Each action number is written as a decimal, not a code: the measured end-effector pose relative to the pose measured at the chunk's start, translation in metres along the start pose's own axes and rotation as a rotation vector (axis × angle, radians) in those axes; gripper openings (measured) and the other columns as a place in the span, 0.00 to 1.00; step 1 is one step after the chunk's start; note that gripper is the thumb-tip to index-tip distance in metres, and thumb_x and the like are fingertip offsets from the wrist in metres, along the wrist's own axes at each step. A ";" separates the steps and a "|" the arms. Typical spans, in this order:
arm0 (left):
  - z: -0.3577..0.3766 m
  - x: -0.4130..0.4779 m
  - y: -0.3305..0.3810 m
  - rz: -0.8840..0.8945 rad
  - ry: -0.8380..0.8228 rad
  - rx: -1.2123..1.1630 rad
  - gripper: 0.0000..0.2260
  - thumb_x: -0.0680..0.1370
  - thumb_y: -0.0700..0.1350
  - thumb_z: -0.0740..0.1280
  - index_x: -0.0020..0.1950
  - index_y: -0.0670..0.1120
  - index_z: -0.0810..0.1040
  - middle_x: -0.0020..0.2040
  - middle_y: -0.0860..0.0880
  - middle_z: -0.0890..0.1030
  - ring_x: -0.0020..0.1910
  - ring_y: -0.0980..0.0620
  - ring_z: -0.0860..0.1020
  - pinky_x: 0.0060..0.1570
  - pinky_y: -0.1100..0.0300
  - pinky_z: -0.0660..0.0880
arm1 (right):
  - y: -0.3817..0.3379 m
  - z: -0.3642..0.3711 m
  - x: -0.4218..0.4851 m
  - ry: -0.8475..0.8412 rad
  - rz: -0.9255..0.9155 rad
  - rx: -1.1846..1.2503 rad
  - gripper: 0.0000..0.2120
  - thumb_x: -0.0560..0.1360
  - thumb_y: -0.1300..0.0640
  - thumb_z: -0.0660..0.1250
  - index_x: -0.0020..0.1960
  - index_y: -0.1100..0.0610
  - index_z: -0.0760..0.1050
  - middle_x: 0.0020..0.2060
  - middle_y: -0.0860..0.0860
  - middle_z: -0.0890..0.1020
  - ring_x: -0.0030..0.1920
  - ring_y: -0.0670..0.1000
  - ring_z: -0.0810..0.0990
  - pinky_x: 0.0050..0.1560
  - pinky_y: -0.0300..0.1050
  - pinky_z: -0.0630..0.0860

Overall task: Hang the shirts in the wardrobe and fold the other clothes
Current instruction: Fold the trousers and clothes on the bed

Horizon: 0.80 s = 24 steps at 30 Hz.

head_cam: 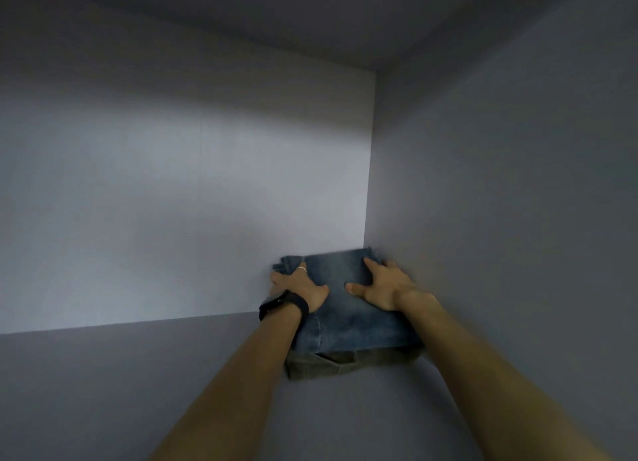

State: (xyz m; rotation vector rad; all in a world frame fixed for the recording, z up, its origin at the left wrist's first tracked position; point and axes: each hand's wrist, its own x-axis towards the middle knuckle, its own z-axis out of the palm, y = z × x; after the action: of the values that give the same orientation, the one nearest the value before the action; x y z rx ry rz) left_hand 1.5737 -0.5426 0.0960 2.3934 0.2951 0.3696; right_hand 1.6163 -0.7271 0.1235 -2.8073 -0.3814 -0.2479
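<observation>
The folded jeans [348, 308] are a thick, roughly square pad of faded blue denim, paler down the middle and darker at the seams; the layered folds show at the far left corner. They lie on top of a second folded garment [321, 365] of dull olive-brown cloth, whose front edge sticks out below the denim in a soft, uneven fold. The stack sits on the shelf [138, 374], a smooth matt grey board; it is pushed into the far right corner, its far edge against the pale back panel [172, 201] and its right side just beside the darker side panel [500, 219]; a flat grey top panel [310, 19] closes the compartment above.

The left hand [298, 286] rests on the left part of the jeans, fingers spread and laid over the left edge, thumb on top pointing inward; it wears a thin ring [301, 269] and a black wristband [286, 303]. The right hand [379, 284] lies flat on the right part of the denim, fingers straight toward the corner and thumb stretched to the left; neither hand is curled round the cloth. The two thumbs are near each other but apart, with bare denim between them.
</observation>
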 end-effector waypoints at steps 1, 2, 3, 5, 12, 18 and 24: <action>0.002 0.005 -0.001 -0.006 0.000 0.009 0.38 0.70 0.63 0.64 0.79 0.57 0.58 0.76 0.41 0.64 0.65 0.39 0.71 0.60 0.57 0.63 | -0.001 0.000 0.001 -0.006 -0.005 -0.020 0.44 0.75 0.29 0.60 0.82 0.50 0.49 0.79 0.59 0.57 0.76 0.63 0.63 0.75 0.57 0.63; 0.001 0.006 -0.001 -0.016 -0.008 0.020 0.39 0.68 0.63 0.62 0.78 0.57 0.59 0.75 0.41 0.65 0.64 0.40 0.72 0.58 0.58 0.61 | -0.002 0.000 0.001 -0.019 -0.010 -0.042 0.44 0.76 0.29 0.59 0.82 0.50 0.48 0.79 0.59 0.57 0.76 0.63 0.63 0.76 0.57 0.62; 0.000 0.006 -0.001 -0.028 -0.012 0.025 0.40 0.68 0.63 0.62 0.79 0.57 0.57 0.76 0.41 0.64 0.65 0.39 0.72 0.58 0.58 0.61 | -0.003 0.001 0.000 -0.032 -0.013 -0.067 0.43 0.77 0.29 0.57 0.83 0.50 0.47 0.79 0.59 0.56 0.76 0.63 0.62 0.76 0.57 0.61; -0.003 -0.002 0.003 -0.046 -0.013 0.031 0.39 0.74 0.60 0.64 0.81 0.55 0.52 0.77 0.39 0.58 0.68 0.38 0.69 0.63 0.56 0.64 | -0.005 0.003 -0.005 -0.057 -0.020 -0.100 0.42 0.78 0.30 0.54 0.83 0.50 0.45 0.80 0.58 0.54 0.77 0.62 0.60 0.76 0.56 0.59; -0.013 -0.031 0.017 -0.073 0.055 0.358 0.34 0.80 0.63 0.58 0.82 0.53 0.49 0.79 0.38 0.47 0.76 0.36 0.54 0.73 0.43 0.58 | -0.012 0.001 -0.007 -0.066 -0.032 -0.209 0.37 0.80 0.32 0.49 0.82 0.51 0.50 0.80 0.57 0.53 0.78 0.62 0.59 0.75 0.59 0.60; -0.005 -0.025 0.009 0.171 0.031 0.590 0.31 0.81 0.66 0.46 0.82 0.58 0.44 0.81 0.47 0.36 0.79 0.45 0.35 0.74 0.35 0.34 | -0.017 0.002 -0.001 0.218 -0.275 -0.335 0.27 0.83 0.38 0.49 0.77 0.49 0.64 0.82 0.52 0.50 0.80 0.56 0.47 0.78 0.56 0.51; 0.001 -0.015 0.001 0.096 -0.034 0.482 0.31 0.81 0.67 0.49 0.81 0.61 0.46 0.82 0.49 0.41 0.80 0.45 0.40 0.77 0.40 0.41 | -0.008 0.019 0.026 -0.113 -0.159 -0.074 0.31 0.84 0.39 0.44 0.82 0.50 0.41 0.81 0.51 0.41 0.81 0.52 0.41 0.79 0.50 0.41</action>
State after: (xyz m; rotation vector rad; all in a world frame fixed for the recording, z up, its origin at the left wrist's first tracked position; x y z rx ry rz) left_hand 1.5602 -0.5489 0.0929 2.8920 0.2781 0.3290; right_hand 1.6408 -0.7075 0.1135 -2.8743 -0.6353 -0.1407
